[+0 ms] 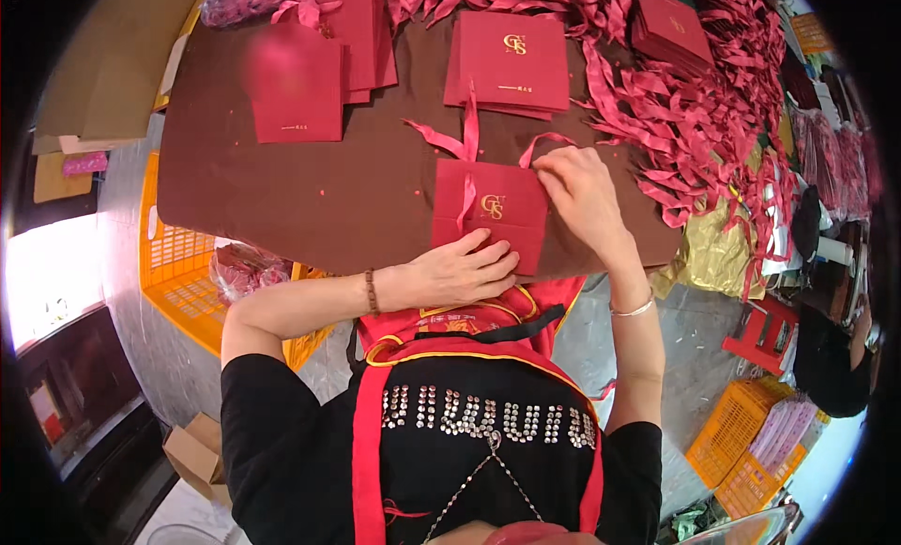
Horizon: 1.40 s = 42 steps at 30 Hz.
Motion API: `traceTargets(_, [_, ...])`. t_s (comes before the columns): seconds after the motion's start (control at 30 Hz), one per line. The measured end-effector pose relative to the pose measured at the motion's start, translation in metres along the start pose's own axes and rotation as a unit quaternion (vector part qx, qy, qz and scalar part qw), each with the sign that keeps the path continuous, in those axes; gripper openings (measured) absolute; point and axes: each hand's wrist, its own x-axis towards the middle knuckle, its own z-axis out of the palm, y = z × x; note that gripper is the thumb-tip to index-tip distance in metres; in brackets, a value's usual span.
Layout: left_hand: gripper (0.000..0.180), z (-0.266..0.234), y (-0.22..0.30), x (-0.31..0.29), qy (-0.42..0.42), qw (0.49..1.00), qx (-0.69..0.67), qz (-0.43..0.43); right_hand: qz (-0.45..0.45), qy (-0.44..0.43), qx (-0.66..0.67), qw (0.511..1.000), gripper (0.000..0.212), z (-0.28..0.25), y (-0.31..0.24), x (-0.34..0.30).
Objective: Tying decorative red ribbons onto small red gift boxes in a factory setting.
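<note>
Close to the table's front edge lies a flat dark-red paper bag (518, 228) with a gold emblem and a crease across it. My left hand (460, 271) rests on its lower part with the fingers stretched out flat. At the bag's upper right corner, my right hand (579, 193) has thumb and fingers pinched together on a pink ribbon (535, 143), which arches up to the left of the fingers. Another pink ribbon (468, 137) comes off the bag's upper left, one end hanging over its front. The pinched fingertips are partly hidden.
Stacks of similar red bags (514, 61) lie farther back on the brown-covered table (263, 198). A big heap of loose pink ribbons (648, 113) covers the far right. Orange crates (178, 282) stand below left, and a red stool (765, 334) is at the right.
</note>
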Motion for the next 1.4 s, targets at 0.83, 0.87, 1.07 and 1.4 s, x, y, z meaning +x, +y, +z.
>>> traceTargets(0.83, [0.009, 0.03, -0.034, 0.025, 0.281, 0.821, -0.236, -0.438, 0.109, -0.111, 0.136, 0.978, 0.039, 0.01, -0.009, -0.013])
traceTargets(0.87, [0.009, 0.029, -0.034, 0.026, 0.281, 0.817, -0.241, -0.441, 0.111, -0.113, 0.136, 0.978, 0.039, 0.01, -0.007, -0.012])
traceTargets(1.07, [0.01, 0.028, -0.036, 0.031, 0.275, 0.8, -0.253, -0.469, 0.194, -0.151, 0.216, 0.945, 0.021, 0.014, 0.001, -0.008])
traceTargets(1.4, [0.005, 0.016, -0.033, 0.031, 0.171, 0.899, -0.12, -0.386, 0.269, -0.158, 0.362, 0.878, 0.02, 0.019, 0.013, -0.012])
